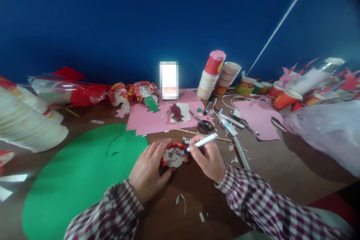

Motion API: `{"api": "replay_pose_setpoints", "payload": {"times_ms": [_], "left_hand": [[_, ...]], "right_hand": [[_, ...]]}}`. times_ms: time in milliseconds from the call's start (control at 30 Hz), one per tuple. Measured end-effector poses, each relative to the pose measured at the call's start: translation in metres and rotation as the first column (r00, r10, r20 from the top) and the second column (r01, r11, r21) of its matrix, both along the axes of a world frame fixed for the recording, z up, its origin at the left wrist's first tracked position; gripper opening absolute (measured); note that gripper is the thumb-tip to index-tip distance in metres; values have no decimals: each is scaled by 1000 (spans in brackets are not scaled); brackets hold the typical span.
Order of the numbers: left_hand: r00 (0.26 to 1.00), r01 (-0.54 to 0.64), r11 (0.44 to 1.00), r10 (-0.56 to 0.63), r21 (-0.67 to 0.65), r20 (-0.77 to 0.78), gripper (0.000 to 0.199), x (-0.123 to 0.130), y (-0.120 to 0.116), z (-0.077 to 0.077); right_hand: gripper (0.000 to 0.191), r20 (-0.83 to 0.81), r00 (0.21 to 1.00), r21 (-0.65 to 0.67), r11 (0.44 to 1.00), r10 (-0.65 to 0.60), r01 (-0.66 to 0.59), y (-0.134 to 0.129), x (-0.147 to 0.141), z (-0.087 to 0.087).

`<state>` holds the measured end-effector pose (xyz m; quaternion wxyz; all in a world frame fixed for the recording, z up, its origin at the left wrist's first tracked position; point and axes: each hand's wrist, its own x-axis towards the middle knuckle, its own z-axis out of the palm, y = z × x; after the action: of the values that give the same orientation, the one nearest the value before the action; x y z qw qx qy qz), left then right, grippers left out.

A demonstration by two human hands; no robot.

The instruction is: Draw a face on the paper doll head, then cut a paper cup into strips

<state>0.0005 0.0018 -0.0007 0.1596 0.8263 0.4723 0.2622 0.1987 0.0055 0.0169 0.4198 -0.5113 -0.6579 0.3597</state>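
A small paper doll face [173, 160] with drawn eyes and a curved mouth, framed by red and yellow curled paper hair, lies on the brown table in front of me. My left hand [150, 168] grips it at its left edge, with the thumb along the lower rim. In my right hand [208, 157], a white marker [206, 140] is pinched between thumb and fingers. Its dark tip points left and down at the eye on the right side of the face. Whether the tip touches the paper, I cannot tell.
A green paper sheet [81, 180] spreads at left beside stacked cups [30, 127]. Behind the hands are pink paper [146, 116], black scissors [204, 124] and finished paper figures [144, 92]. Tall cup stacks [209, 82], a utility knife [241, 153] and a plastic bag [329, 131] occupy the right.
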Motion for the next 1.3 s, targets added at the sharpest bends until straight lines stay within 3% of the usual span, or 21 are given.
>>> {"api": "replay_pose_setpoints", "payload": {"times_ms": [1300], "left_hand": [[999,1,1000,-1,4,-49,64,0,0,-1]], "right_hand": [[10,130,990,51,997,-58,52,2,-1,3]]}}
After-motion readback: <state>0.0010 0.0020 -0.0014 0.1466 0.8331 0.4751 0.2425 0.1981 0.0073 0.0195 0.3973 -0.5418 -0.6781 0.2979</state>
